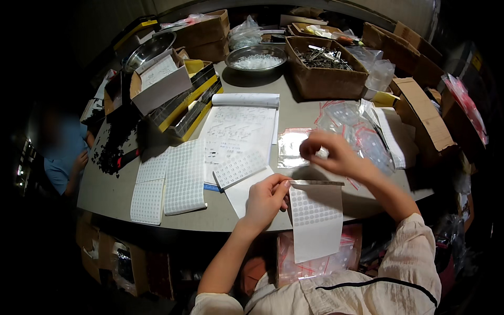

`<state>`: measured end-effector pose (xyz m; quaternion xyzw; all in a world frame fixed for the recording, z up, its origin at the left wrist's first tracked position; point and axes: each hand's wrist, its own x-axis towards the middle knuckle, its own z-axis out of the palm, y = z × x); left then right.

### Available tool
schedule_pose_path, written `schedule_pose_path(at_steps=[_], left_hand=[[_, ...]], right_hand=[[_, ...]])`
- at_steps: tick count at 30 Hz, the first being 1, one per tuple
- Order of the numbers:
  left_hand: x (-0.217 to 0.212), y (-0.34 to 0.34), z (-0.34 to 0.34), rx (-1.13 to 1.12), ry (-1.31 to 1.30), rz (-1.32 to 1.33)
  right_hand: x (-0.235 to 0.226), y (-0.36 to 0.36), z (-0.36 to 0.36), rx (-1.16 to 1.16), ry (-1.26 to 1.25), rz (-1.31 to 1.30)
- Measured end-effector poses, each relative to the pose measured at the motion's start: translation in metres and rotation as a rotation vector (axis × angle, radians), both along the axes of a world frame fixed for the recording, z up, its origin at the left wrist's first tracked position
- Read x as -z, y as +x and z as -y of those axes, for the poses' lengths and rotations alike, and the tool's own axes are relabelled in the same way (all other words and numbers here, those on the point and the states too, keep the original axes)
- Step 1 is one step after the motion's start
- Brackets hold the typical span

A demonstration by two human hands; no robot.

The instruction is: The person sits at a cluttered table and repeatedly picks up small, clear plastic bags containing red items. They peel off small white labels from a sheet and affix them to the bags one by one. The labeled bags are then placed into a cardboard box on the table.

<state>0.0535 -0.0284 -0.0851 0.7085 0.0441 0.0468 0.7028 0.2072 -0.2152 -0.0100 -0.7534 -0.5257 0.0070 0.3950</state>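
Observation:
My left hand (264,203) pinches the upper left corner of a white sheet of round stickers (316,233), which hangs down past the table's front edge. Rows of grey dots cover its upper part, while the lower part is bare. A thin dark strip (321,183) runs along the sheet's top edge. Above it, my right hand (332,152) is raised with thumb and fingers curled together; whatever they hold is too small to make out. A stack of small clear zip bags (289,152) lies just left of that hand, and more loose zip bags (349,126) spread behind it.
Sticker sheets (185,184) and a notepad (241,123) lie at left. Behind stand a metal bowl of clear pieces (257,59), a box of metal parts (325,73) and several cartons. Black bits (115,144) lie far left, near a person in blue (65,163).

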Motion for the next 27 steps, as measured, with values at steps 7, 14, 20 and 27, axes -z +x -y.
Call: schedule_pose_path(at_steps=[7,14,20,27], left_hand=[[-0.005,0.004,0.003,-0.004,-0.010,-0.041],[-0.005,-0.001,0.001,-0.019,0.005,-0.038],[-0.004,0.002,0.005,-0.004,0.074,-0.021],[-0.004,0.003,0.001,0.013,0.110,-0.041]], right_hand=[[0.040,0.079,-0.019,0.181,-0.452,0.162],[0.023,0.079,0.001,0.441,-0.684,0.174],[0.011,0.081,0.048,0.529,-0.808,0.022],[0.001,0.069,0.043,0.284,-0.503,-0.002]])
